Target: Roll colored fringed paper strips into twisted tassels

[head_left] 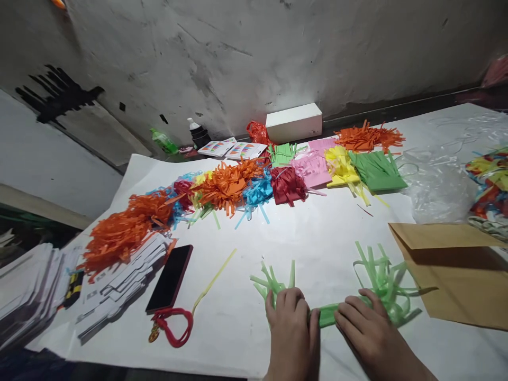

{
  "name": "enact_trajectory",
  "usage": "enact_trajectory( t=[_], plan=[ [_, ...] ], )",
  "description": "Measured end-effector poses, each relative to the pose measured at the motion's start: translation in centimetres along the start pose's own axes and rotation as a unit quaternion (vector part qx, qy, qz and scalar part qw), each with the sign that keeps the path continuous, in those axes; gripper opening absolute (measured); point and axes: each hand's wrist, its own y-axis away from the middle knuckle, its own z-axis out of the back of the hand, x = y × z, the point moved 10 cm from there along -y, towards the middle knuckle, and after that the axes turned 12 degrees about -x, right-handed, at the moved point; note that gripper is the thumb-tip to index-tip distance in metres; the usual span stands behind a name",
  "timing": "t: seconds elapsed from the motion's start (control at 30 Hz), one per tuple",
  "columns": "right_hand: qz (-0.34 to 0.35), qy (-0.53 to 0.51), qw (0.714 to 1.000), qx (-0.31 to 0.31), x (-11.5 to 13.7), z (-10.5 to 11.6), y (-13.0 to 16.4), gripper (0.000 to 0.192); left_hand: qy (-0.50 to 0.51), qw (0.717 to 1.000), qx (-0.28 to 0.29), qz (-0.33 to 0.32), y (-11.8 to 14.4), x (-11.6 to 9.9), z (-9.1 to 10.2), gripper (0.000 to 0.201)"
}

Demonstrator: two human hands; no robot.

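Note:
A light green fringed paper (327, 315), its middle folded into a narrow band, lies on the white-covered table (222, 328) close to me. My left hand (290, 328) is closed over the band's left part, and cut strips fan out beyond its fingers. Over the right part my right hand (367, 325) is closed too, with a looser bunch of curling strips past it. Between the two hands a short stretch of the band shows. Both palms and the paper under them are hidden.
Fringed paper bundles (288, 185) in several colours line the back. At left lie a phone (170, 278) with a red strap, white paper stacks (123, 283) and a yellow strip (214, 278). A brown paper envelope (468, 286) and clear plastic (440, 185) are at right; a white box (294, 123) stands behind.

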Motion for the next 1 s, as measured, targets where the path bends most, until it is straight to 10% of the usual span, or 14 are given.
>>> enact_trajectory(
  t=[0.3, 1.0],
  plan=[
    [-0.011, -0.029, 0.999, 0.011, 0.7, -0.7, -0.7, 0.024, 0.09, 0.976, -0.028, -0.198, 0.2, -3.9, 1.4, 0.02],
    [-0.049, 0.134, 0.989, 0.047, -3.5, 1.1, 1.4, 0.01, 0.061, 0.996, 0.052, -0.025, 0.4, -0.9, -1.3, 0.014]
  ],
)
